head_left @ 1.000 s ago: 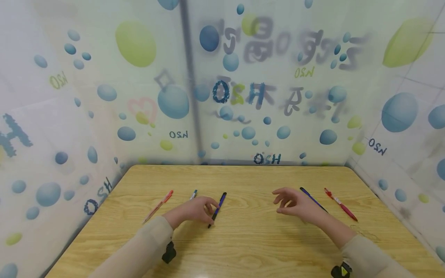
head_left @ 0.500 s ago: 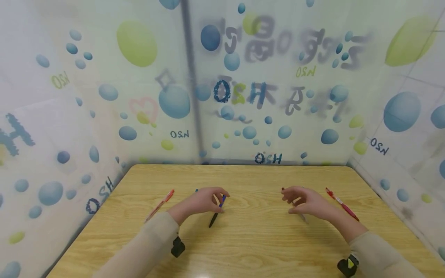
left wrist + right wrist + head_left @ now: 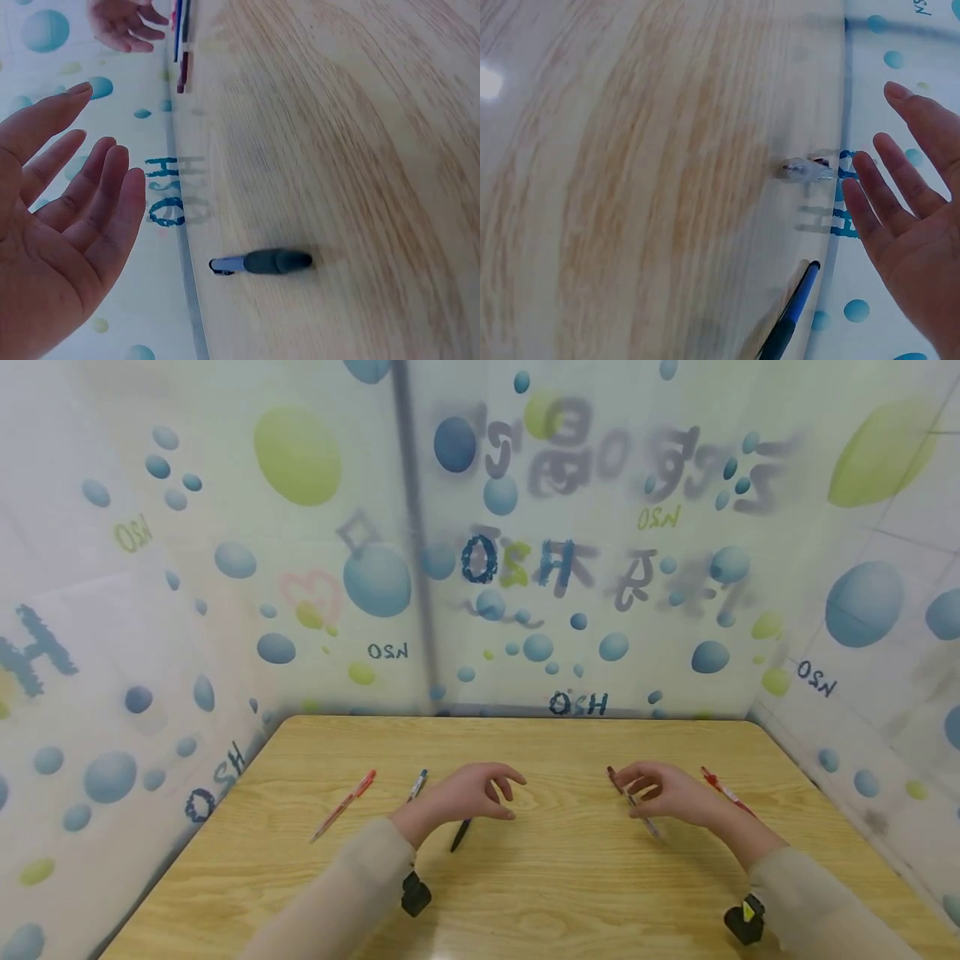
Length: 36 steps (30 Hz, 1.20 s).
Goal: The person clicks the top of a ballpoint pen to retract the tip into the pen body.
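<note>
My left hand, fingers spread and slightly bent with nothing in them, hovers above a blue pen with a black grip. Only the pen's black end shows under it in the head view. My right hand is held likewise, palm facing inward, above a pen with a dark red end and pale clear barrel. In the right wrist view this pen lies apart from the fingertips. Beside it lies another blue pen, hidden behind the right hand in the head view.
An orange-red pen and a blue-tipped pen lie on the left of the wooden table. A red pen lies far right, partly behind the right forearm. A bubble-patterned curtain encloses the table's far side.
My left hand has moved right, across the blue and black pen. My right hand has shifted right, uncovering the dark red and clear pen and covering the blue one. The pens stay put.
</note>
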Available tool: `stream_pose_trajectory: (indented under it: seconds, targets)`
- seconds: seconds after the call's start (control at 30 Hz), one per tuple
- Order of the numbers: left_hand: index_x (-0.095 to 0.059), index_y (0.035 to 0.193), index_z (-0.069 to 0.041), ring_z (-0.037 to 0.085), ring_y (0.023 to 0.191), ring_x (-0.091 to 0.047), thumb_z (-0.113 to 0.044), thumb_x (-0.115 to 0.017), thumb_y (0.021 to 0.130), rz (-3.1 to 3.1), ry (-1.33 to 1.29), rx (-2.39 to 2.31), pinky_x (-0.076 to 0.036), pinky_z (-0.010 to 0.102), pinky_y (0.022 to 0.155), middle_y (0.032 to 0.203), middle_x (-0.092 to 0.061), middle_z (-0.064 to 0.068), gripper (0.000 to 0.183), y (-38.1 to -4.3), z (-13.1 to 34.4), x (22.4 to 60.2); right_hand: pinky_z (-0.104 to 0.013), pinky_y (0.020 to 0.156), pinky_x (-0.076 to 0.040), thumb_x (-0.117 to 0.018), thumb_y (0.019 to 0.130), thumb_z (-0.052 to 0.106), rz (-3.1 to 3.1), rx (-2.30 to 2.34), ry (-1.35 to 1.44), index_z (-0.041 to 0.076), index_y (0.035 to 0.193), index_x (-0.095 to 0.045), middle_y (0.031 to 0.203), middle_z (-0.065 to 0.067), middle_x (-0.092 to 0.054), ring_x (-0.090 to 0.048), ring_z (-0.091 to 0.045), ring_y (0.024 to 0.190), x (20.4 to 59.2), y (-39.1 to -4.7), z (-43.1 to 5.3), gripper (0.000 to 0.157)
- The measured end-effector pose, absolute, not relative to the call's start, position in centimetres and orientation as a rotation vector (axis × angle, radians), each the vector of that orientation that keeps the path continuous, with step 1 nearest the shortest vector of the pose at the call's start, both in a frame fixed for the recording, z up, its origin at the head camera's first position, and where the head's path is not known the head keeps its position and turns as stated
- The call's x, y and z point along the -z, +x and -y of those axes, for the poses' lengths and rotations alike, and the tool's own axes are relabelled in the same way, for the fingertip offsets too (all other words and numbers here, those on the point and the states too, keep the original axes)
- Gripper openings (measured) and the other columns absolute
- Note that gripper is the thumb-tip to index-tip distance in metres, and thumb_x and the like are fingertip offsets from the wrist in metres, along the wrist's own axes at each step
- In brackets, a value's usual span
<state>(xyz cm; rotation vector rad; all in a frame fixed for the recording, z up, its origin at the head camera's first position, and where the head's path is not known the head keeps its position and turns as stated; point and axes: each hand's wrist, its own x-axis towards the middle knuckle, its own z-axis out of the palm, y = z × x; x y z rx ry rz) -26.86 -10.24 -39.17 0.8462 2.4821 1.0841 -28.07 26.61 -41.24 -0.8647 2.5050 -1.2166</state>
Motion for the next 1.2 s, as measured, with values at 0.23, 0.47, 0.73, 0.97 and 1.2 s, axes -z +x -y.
stream_pose_trajectory:
  seconds: [0.23,0.47,0.73,0.97,1.2]
  targets:
    - [-0.061,0.130,-0.014,0.017,0.088,-0.065,-0.014,-0.077,0.086,-2.442,0.861,-1.122,-0.053,0.030,0.074,0.105,-0.064,0.011,0.047,-26.8,9.0,39.3,-0.046,0.086,-0.052,-0.078,0.083,0.009,-2.515,1.215,-0.760,-0.006,0.123,-0.057,0.121,-0.024,-0.057,-0.056,-0.042,0.108,42.3,-28.7,-27.0,0.047]
    - [-0.060,0.132,-0.011,0.013,0.086,-0.065,-0.015,-0.077,0.085,-2.430,0.892,-1.118,-0.052,0.027,0.074,0.104,-0.065,0.010,0.049,-27.0,7.8,39.8,-0.048,0.083,-0.050,-0.084,0.077,0.015,-2.573,1.073,-0.646,0.004,0.115,-0.066,0.114,-0.013,-0.057,-0.057,-0.034,0.104,42.7,-28.9,-26.7,0.043]
    - [-0.061,0.131,-0.015,0.012,0.085,-0.064,-0.016,-0.077,0.086,-2.405,0.906,-1.136,-0.052,0.026,0.074,0.104,-0.066,0.008,0.048,-26.9,6.8,39.7,-0.035,0.067,-0.037,-0.085,0.075,0.010,-2.570,0.950,-0.665,0.005,0.109,-0.071,0.094,-0.006,-0.052,-0.042,-0.022,0.079,43.2,-30.0,-26.5,0.037]
    - [-0.061,0.130,-0.013,0.012,0.085,-0.064,-0.016,-0.077,0.085,-2.406,0.889,-1.142,-0.052,0.026,0.074,0.101,-0.066,0.006,0.047,-27.0,6.0,39.8,-0.033,0.072,-0.046,-0.084,0.075,0.009,-2.574,0.834,-0.729,0.008,0.107,-0.072,0.096,-0.001,-0.059,-0.050,-0.018,0.082,42.8,-30.1,-26.6,0.034]
    - [-0.061,0.131,-0.013,0.008,0.082,-0.063,-0.015,-0.077,0.086,-2.419,0.900,-1.119,-0.052,0.025,0.073,0.101,-0.067,0.005,0.048,-26.9,5.2,39.7,-0.033,0.071,-0.049,-0.085,0.075,0.011,-2.512,0.834,-0.790,0.008,0.104,-0.069,0.095,-0.001,-0.059,-0.053,-0.017,0.081,42.5,-30.7,-27.0,0.033]
